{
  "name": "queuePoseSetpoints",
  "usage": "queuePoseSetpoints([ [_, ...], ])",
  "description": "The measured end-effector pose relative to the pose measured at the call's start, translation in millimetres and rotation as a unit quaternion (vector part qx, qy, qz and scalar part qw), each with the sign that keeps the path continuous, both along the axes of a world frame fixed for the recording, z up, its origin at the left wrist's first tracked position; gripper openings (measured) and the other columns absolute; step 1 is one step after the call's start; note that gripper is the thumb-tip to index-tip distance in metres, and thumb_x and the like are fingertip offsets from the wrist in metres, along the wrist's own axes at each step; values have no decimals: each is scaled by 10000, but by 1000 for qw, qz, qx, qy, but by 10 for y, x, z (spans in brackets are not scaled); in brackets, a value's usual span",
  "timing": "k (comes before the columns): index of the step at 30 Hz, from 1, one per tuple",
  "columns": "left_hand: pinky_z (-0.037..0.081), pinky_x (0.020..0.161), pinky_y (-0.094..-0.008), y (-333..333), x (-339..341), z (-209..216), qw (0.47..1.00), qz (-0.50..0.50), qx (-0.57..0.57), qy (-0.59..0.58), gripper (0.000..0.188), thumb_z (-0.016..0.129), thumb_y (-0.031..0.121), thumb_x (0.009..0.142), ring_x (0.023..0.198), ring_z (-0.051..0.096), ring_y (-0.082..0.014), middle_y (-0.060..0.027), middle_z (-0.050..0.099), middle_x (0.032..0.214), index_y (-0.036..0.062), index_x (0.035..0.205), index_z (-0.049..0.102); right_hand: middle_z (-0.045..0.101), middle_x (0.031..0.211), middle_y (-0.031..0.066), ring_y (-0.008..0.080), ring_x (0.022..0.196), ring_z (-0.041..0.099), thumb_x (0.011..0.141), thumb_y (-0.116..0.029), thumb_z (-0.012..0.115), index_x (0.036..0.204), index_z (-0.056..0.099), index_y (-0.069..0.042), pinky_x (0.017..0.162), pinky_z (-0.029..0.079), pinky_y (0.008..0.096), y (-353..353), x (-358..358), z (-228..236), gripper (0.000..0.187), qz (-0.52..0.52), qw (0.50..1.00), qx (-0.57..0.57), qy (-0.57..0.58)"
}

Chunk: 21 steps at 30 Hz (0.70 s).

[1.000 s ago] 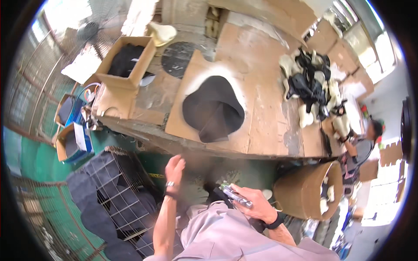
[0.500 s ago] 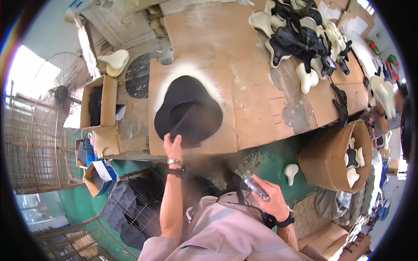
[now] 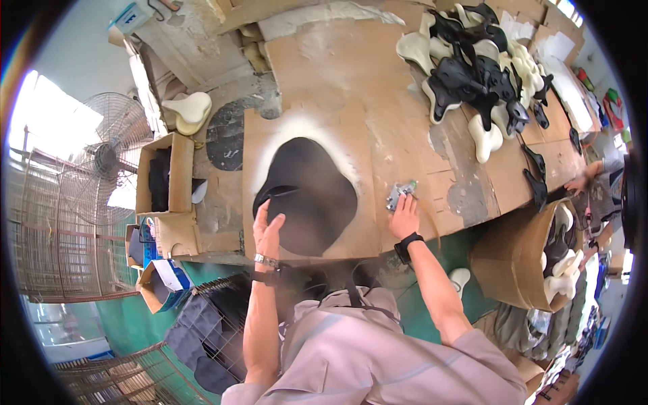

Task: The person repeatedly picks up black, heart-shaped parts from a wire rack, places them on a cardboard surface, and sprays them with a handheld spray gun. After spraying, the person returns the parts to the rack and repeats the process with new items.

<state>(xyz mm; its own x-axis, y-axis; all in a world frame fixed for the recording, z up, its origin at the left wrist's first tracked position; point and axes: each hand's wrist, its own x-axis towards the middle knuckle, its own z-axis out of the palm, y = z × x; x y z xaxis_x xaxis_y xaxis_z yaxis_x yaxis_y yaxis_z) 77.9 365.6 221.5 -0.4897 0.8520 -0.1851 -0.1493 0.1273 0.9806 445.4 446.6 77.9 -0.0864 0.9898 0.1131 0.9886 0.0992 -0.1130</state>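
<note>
Left hand (image 3: 268, 233) at the near left edge of the black sheet (image 3: 317, 216), thumb spread off the fingers, fingertips overlapping the sheet edge; contact unclear. Right hand (image 3: 405, 219) out to the right, fingers over a small silver tool (image 3: 399, 194) at the counter (image 3: 219, 226). Can't tell whether the fingers are closed round it or just resting on it.

Sheet is on a cardboard panel (image 3: 363, 155) in the near middle of the counter, rounded outline, raised fold or slit on its left part. White haze on the cardboard round its far edge. Tool sits right of the sheet, well apart from it.

Far right: heap of black and cream saddles (image 3: 462, 77). Far left: cream saddles (image 3: 191, 110), one on another. Left: open carton (image 3: 181, 179) with dark pieces inside, fan (image 3: 104, 160) beyond. Near right, below counter level: big carton (image 3: 509, 260) with more saddles in it. Near left: wire rack (image 3: 219, 337) with dark sheets. Another person's hand (image 3: 578, 184) at the right end.
</note>
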Motion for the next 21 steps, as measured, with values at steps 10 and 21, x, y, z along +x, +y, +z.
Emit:
queuePoseSetpoints([
  [10, 445, 986, -285, -139, -242, 567, 993, -115, -4, -32, 494, 624, -15, 849, 1131, 562, -141, -43, 615, 1240, 2, 1339, 562, 646, 1169, 188, 363, 1117, 597, 803, -262, 762, 1227, 600, -12, 923, 496, 454, 177, -1727, 606, 519, 226, 944, -109, 214],
  [21, 536, 896, -294, -56, -996, 294, 991, -81, -7, -104, 392, 595, -8, 910, 1007, 668, -162, -86, 689, 1151, -20, 1301, 571, 458, 600, -15, 94, 604, 381, 925, -242, 660, 709, 581, 24, 547, 314, 333, 106, -1594, 239, 352, -46, 746, -344, 568],
])
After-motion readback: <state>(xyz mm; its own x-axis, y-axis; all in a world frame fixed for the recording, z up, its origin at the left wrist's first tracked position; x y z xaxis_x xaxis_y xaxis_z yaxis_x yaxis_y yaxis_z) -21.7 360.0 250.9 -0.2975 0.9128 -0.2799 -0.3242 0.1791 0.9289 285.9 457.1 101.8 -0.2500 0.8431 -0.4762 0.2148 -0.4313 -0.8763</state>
